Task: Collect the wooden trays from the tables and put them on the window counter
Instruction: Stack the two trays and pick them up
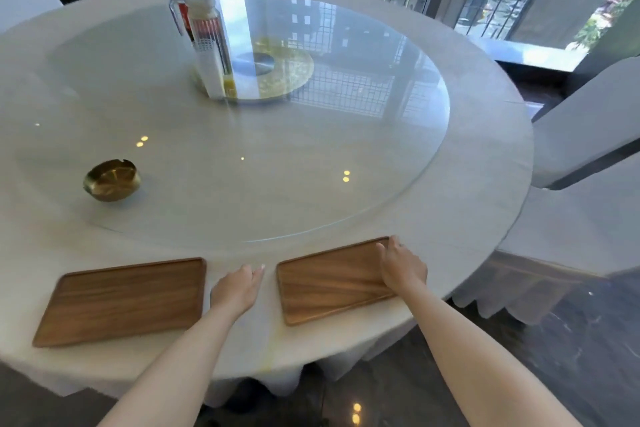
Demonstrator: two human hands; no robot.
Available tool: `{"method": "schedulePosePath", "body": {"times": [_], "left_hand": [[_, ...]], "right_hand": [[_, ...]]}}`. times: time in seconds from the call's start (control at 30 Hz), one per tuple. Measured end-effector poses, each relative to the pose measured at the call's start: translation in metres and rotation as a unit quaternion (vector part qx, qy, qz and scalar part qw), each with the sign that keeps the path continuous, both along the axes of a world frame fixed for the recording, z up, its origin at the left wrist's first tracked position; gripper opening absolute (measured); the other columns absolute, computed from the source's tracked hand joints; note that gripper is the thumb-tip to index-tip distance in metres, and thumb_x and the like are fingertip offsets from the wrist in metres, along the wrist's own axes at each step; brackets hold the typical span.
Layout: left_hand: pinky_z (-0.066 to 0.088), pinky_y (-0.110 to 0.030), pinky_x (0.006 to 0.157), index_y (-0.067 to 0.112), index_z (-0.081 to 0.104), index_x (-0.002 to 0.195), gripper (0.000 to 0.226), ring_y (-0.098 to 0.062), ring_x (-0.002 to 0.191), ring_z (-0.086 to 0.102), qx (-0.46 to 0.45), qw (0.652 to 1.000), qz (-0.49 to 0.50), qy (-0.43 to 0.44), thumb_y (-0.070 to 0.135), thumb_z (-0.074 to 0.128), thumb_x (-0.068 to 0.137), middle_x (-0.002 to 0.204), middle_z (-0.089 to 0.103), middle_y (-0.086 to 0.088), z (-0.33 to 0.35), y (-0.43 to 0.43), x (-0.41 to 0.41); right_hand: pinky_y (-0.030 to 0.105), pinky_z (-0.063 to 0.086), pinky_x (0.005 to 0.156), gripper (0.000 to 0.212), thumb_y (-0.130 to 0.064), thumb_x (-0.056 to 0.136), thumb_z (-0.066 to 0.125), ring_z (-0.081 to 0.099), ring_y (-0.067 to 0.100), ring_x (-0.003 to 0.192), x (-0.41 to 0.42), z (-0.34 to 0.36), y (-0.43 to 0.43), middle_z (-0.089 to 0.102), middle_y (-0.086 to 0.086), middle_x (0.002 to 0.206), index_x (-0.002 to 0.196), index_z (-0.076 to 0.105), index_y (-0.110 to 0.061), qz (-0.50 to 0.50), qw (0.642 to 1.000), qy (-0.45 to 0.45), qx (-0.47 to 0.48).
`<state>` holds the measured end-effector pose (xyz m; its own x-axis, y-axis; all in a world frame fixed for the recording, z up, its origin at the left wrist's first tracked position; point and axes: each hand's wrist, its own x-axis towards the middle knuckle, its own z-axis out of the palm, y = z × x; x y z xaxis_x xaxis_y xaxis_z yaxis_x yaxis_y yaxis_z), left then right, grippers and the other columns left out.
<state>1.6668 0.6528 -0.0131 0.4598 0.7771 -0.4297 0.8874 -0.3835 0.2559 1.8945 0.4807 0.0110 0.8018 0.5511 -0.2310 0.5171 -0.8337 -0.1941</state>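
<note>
Two wooden trays on near edge of round table [485,184]. Right hand [401,269] lies on right tray [329,282], fingers over its far-right corner; grip underneath hidden. Left hand [239,288] open, on cloth btwn right tray & left tray [124,300].

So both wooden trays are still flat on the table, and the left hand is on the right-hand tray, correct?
Not quite: the head view shows the right hand on the right-hand tray. The left hand is on the tablecloth between the trays. The left-hand tray also lies flat.
</note>
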Motion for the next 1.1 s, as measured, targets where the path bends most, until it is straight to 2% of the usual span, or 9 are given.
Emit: {"method": "schedulePosePath", "body": {"times": [0.2,0.43,0.57,0.67,0.77,0.83,1.1], "left_hand": [[0.043,-0.037,0.095,0.015,0.051,0.126,0.054,-0.031,0.119,0.053,-0.063,0.997,0.000,0.047,0.049,0.023,0.095,0.129,0.058,-0.012,-0.003,-0.041,0.033],[0.043,-0.037,0.097,0.011,0.050,0.127,0.053,-0.033,0.120,0.052,-0.072,0.995,0.045,0.056,0.045,0.022,0.097,0.129,0.057,-0.015,-0.009,-0.043,0.040],[0.040,-0.038,0.099,0.008,0.051,0.126,0.052,-0.034,0.123,0.049,-0.068,0.993,0.080,0.054,0.039,0.019,0.099,0.132,0.054,-0.017,-0.012,-0.041,0.040],[0.041,-0.038,0.093,0.007,0.054,0.120,0.050,-0.035,0.118,0.052,-0.038,0.994,0.099,0.027,0.036,0.018,0.099,0.127,0.057,-0.018,-0.010,-0.039,0.039],[0.039,-0.036,0.076,0.004,0.056,0.105,0.050,-0.037,0.102,0.058,0.028,0.994,0.097,-0.029,0.036,0.018,0.099,0.110,0.064,-0.019,-0.004,-0.033,0.031],[0.036,-0.035,0.070,0.004,0.054,0.099,0.048,-0.038,0.096,0.059,0.060,0.991,0.103,-0.056,0.036,0.019,0.099,0.104,0.065,-0.021,0.002,-0.025,0.021],[0.043,-0.042,0.082,0.002,0.054,0.106,0.047,-0.044,0.103,0.057,0.111,0.976,0.157,-0.099,0.035,0.021,0.099,0.110,0.063,-0.028,0.028,0.038,-0.046]], "right_hand": [[0.041,0.043,0.082,0.043,-0.039,0.098,0.020,0.056,0.035,0.109,0.023,-0.012,-0.030,0.053,0.013,0.126,0.119,0.042,-0.008,-0.013,0.998,0.063,-0.023],[0.040,0.041,0.077,0.042,-0.038,0.098,0.023,0.058,0.035,0.103,0.023,-0.024,-0.034,0.060,0.018,0.116,0.110,0.045,-0.004,-0.051,0.992,0.114,0.018],[0.041,0.043,0.080,0.041,-0.036,0.099,0.024,0.058,0.035,0.098,0.024,-0.026,-0.035,0.062,0.017,0.110,0.104,0.049,-0.003,-0.055,0.990,0.125,0.040],[0.040,0.043,0.075,0.039,-0.035,0.099,0.025,0.058,0.036,0.093,0.021,-0.028,-0.033,0.063,0.020,0.103,0.098,0.048,-0.003,-0.072,0.985,0.137,0.077],[0.038,0.041,0.069,0.038,-0.034,0.099,0.026,0.059,0.036,0.088,0.014,-0.028,-0.028,0.064,0.020,0.099,0.099,0.047,-0.003,-0.076,0.983,0.134,0.104],[0.037,0.041,0.067,0.038,-0.034,0.099,0.025,0.059,0.036,0.085,0.006,-0.023,-0.020,0.064,0.020,0.096,0.100,0.047,-0.003,-0.069,0.982,0.130,0.119],[0.035,0.035,0.067,0.035,-0.035,0.098,0.027,0.058,0.038,0.092,-0.052,0.003,0.052,0.064,0.021,0.098,0.095,0.047,-0.006,-0.033,0.977,0.133,0.161]]}}
